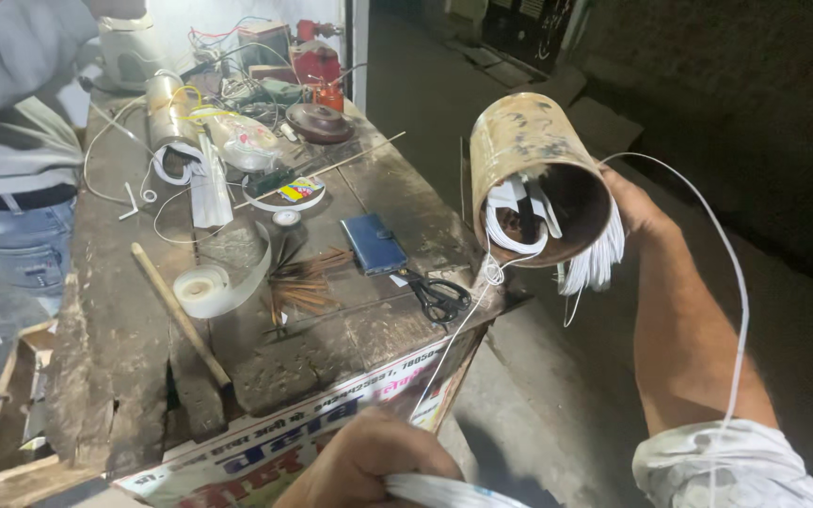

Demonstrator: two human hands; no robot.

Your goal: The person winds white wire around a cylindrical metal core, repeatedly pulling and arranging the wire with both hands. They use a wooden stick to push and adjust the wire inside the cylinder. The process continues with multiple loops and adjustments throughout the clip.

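My right hand (634,205) holds up a rusty metal cylinder (531,155), its open end facing me. White strips and white cord (518,218) are packed inside the cylinder, and more white strips (597,260) hang from its lower rim. A thin white string (463,325) runs from the cylinder's mouth down toward my left hand (369,463), which is closed on a bundle of white strips (449,491) at the bottom edge. Another loop of string (728,254) arcs over my right forearm.
A worn wooden workbench (124,339) carries black scissors (437,297), a blue wallet (374,243), a roll of white tape (204,287), a wooden stick (179,312), thin sticks, a second metal cylinder (167,118) and wired tools at the back. Another person (11,141) stands at the far left.
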